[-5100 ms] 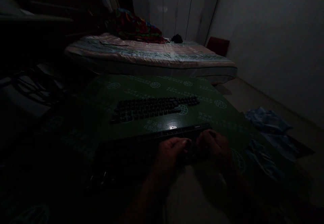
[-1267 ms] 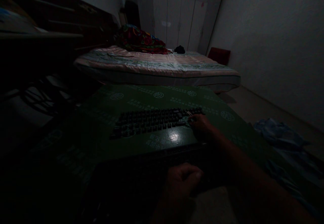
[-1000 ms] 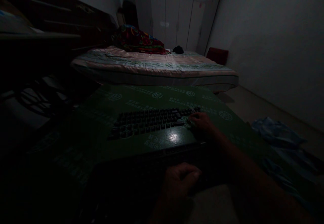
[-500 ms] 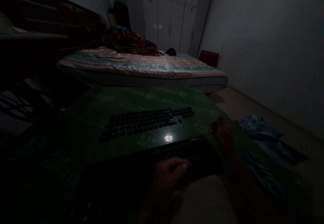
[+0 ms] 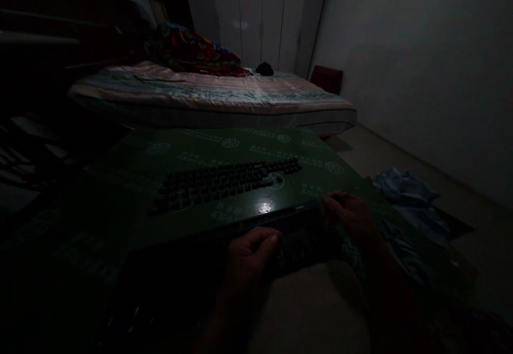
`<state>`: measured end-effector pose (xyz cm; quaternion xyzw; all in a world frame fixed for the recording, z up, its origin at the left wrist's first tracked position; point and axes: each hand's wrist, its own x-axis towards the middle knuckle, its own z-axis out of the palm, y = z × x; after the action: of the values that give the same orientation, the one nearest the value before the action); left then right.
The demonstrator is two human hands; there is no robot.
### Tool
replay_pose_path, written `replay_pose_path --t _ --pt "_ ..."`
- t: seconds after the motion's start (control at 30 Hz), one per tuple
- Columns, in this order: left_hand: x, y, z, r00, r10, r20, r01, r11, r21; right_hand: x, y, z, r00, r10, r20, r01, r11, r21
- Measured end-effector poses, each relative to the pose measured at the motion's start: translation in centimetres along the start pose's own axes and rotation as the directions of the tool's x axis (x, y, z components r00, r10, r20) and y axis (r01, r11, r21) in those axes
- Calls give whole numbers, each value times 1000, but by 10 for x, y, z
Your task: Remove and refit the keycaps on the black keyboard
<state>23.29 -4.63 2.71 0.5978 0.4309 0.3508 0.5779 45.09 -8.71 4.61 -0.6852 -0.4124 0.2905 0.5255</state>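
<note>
At six o'clock, the person's left hand (image 5: 252, 247) curls over a long, flat, dark keyboard (image 5: 192, 263), thumb and fingers pressed together; whether anything small sits between them cannot be told. The keyboard slants from seven o'clock up toward four. There, by its far right corner, is the right hand (image 5: 344, 212), fingers bent; shadow hides whether the tips meet or pinch something. Beyond, just toward eight from centre, black blocky keycaps (image 5: 220, 179) lie in neat rows on a smooth, shiny green tabletop (image 5: 120, 199) printed with pale globes and lettering. Crumpled bluish cloth (image 5: 406, 188) lies at three. Farther, at twelve, stretches a striped, fabric-covered mattress (image 5: 224, 89), a bunched red patterned blanket (image 5: 196, 49) at eleven, then flat pale cupboard doors (image 5: 252, 28).
</note>
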Motion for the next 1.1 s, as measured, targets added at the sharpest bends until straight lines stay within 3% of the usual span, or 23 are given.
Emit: replay_pose_path --t 0.27,0.33,0.43,0.5,0.6,0.7,0.83,0.93,1.03,1.1 --pt "-4 -2 8 984 129 124 -144 981 128 -37 -10 -5 997 76 17 -77 993 86" --pt "-8 1 11 970 118 212 -152 977 153 -51 -11 0 997 73 24 -76 982 176" --pt "-14 7 16 915 40 402 -110 982 153 -69 -9 13 993 88 75 -107 943 317" --pt "-17 10 19 890 -3 457 -75 985 153 -77 -7 21 984 136 112 -167 927 336" --pt "-18 11 21 909 -53 414 -21 985 173 -86 -1 25 970 240 50 -245 954 172" --pt "-18 10 20 920 -85 383 2 978 211 -98 7 18 976 209 -68 -219 948 -231" --pt "-17 8 20 934 -50 353 -35 972 230 -116 17 6 985 -133 -113 43 810 -585" --pt "-16 8 21 942 -28 334 -48 975 218 -118 18 7 912 -410 -13 261 606 -752" --pt "-17 9 21 956 -13 295 -51 977 207 -112 13 14 839 -514 177 388 339 -857" --pt "-18 10 21 961 -6 277 -50 980 195 -107 9 19 826 -514 232 396 236 -887"
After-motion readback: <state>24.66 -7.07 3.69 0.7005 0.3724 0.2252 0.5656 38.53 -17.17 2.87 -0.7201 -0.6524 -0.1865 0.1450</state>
